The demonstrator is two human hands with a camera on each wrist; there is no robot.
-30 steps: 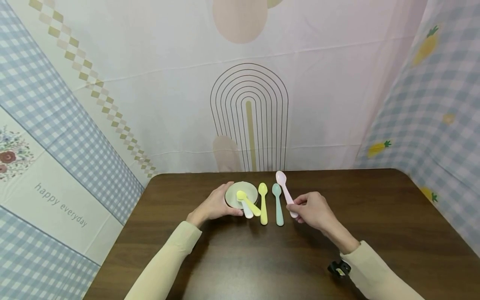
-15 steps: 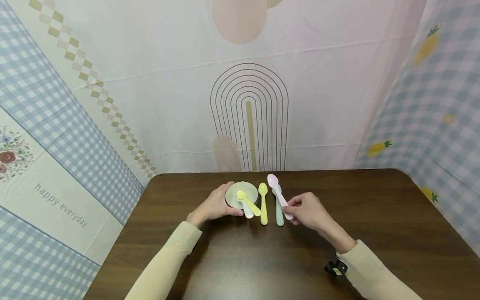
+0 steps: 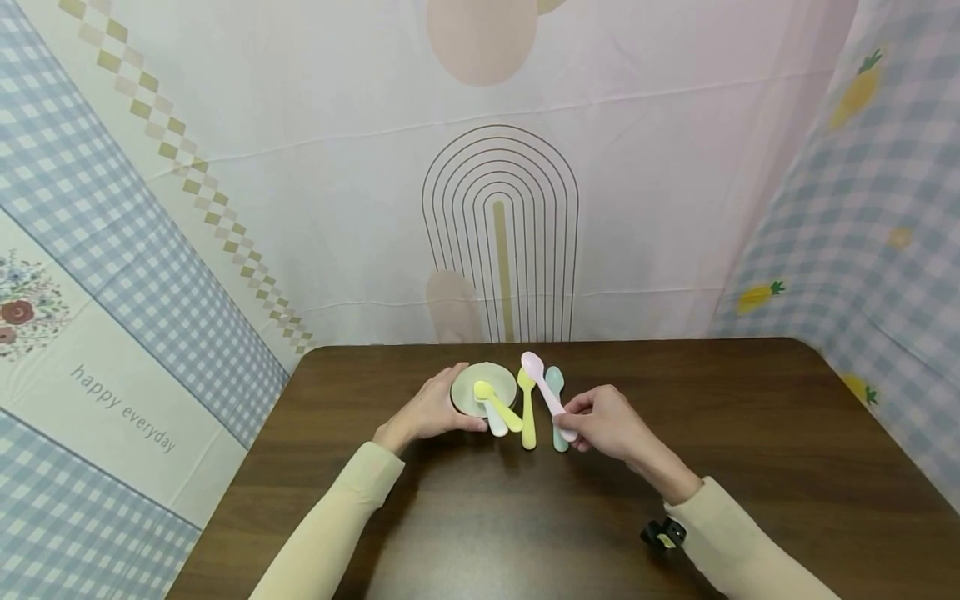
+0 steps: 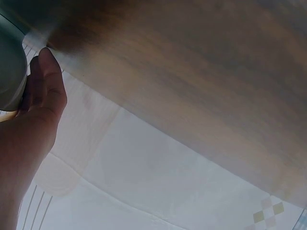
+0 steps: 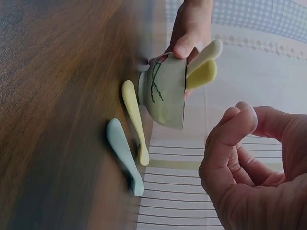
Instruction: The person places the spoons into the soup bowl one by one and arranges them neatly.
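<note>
My left hand [image 3: 433,408] curls round the side of a pale green bowl [image 3: 467,387], thumb at its near rim. Inside the bowl lean a yellow spoon [image 3: 506,413] and a white spoon [image 3: 496,423], handles over the rim. A pink spoon [image 3: 546,392] is pinched by its handle end in my right hand [image 3: 613,423], held above a second yellow spoon [image 3: 528,421] and a green spoon [image 3: 555,380] on the table. The right wrist view shows the bowl [image 5: 168,91] upright with both handles out; the pink spoon cannot be made out there.
The brown wooden table [image 3: 465,517] ends at a back edge against a white patterned cloth [image 3: 360,217]. Checked cloths hang at the left [image 3: 150,250] and right [image 3: 847,283]. A small black device [image 3: 663,534] sits at my right sleeve.
My right hand has moved left with the pink spoon, from right of the green spoon to over it, the bowl end now at the loose yellow spoon. My left hand and the bowl have stayed put.
</note>
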